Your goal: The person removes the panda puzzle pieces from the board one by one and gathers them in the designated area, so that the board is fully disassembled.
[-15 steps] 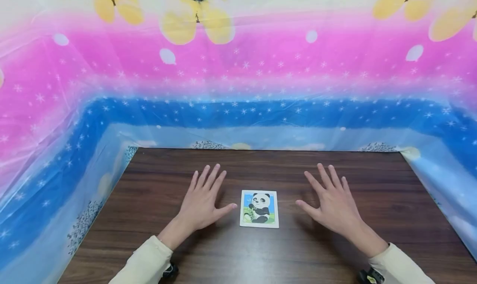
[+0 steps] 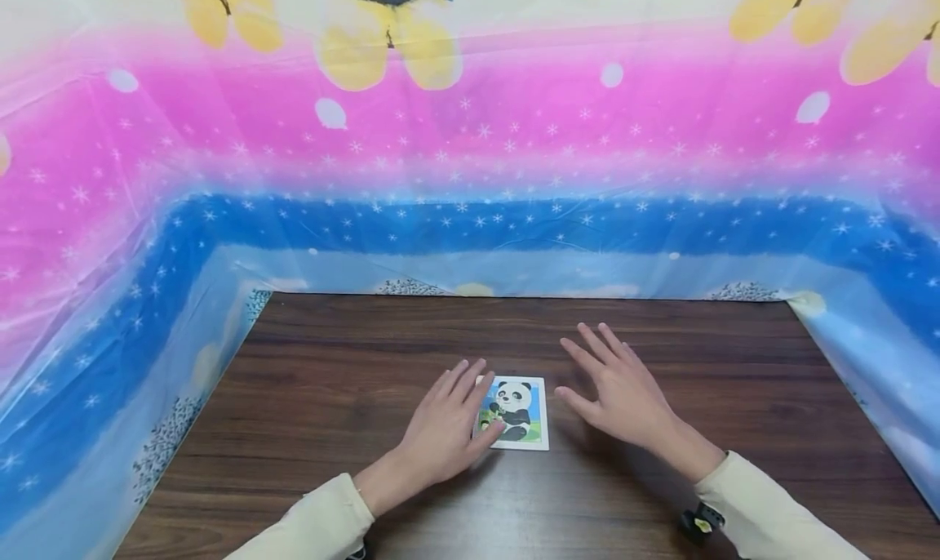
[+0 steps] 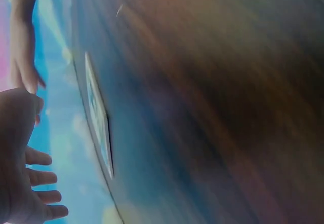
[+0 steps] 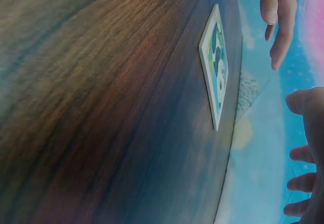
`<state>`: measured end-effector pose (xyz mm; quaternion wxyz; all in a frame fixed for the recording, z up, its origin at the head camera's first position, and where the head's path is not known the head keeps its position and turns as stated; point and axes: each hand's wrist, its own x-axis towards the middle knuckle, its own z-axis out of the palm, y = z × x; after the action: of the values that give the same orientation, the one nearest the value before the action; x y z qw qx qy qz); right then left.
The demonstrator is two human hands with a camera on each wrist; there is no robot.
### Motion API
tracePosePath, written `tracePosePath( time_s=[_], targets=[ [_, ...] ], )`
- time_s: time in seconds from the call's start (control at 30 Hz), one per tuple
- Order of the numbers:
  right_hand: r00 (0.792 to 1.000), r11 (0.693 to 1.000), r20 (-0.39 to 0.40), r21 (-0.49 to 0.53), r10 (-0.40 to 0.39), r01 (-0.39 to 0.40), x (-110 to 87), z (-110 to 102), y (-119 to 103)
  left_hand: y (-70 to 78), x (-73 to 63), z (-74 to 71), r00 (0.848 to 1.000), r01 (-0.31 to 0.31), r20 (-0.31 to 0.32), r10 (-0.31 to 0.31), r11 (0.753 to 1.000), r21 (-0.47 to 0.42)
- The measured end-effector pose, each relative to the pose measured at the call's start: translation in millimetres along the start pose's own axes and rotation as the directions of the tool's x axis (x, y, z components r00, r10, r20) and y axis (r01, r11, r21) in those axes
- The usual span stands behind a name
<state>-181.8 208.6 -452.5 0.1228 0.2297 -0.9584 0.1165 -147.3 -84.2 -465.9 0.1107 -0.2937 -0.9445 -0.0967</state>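
Note:
A small white-bordered panda picture board (image 2: 517,413) lies flat on the dark wooden table (image 2: 382,323), its panda seated on a blue and green background. My left hand (image 2: 444,429) has its fingers extended and overlaps the board's left edge in the head view. In the left wrist view that hand (image 3: 20,178) hovers above the tabletop, apart from the board (image 3: 98,115). On the other side, my right hand (image 2: 624,393) is spread just right of the board, holding nothing. The right wrist view shows its thumb and fingers above the level of the board (image 4: 215,67).
A printed cloth (image 2: 470,225) in pink, blue and white hangs behind the table and along both sides. Its lower edge meets the table's back edge (image 2: 529,298). A dark band (image 2: 701,521) sits at the right sleeve's cuff.
Both hands have moved inward toward the board. The left has shifted right until it overlaps the board's left edge, and the right has come closer from its side. The board stays put.

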Motion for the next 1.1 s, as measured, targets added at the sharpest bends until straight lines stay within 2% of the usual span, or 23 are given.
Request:
tracePosePath(
  time_s=[0.2,0.4,0.57,0.67,0.87,1.1],
  targets=[
    [0.997,0.995,0.013,0.073,-0.075,0.074,13.0,5,-4,13.5,2.9,10.8,0.996,-0.083,0.019,0.083,0.997,-0.004],
    [0.994,0.988,0.063,0.135,-0.086,0.077,24.3,8,-4,27.0,6.4,19.7,0.992,-0.091,0.093,0.09,0.996,0.009],
    [0.992,0.975,0.067,0.202,-0.106,0.09,30.3,12,0,37.0,9.7,27.1,0.984,-0.128,0.133,0.121,0.991,0.044],
    [0.989,0.962,0.067,0.249,-0.128,0.108,33.3,16,5,40.3,11.6,30.0,0.982,-0.141,0.135,0.13,0.987,0.076],
    [0.981,0.93,0.077,0.338,-0.18,0.144,44.2,24,9,42.8,10.5,32.7,0.981,-0.128,0.155,0.116,0.989,0.073],
    [0.966,0.884,0.104,0.435,-0.238,0.171,64.6,34,6,50.1,8.9,34.6,0.974,-0.142,0.2,0.109,0.977,0.162]
  ],
)
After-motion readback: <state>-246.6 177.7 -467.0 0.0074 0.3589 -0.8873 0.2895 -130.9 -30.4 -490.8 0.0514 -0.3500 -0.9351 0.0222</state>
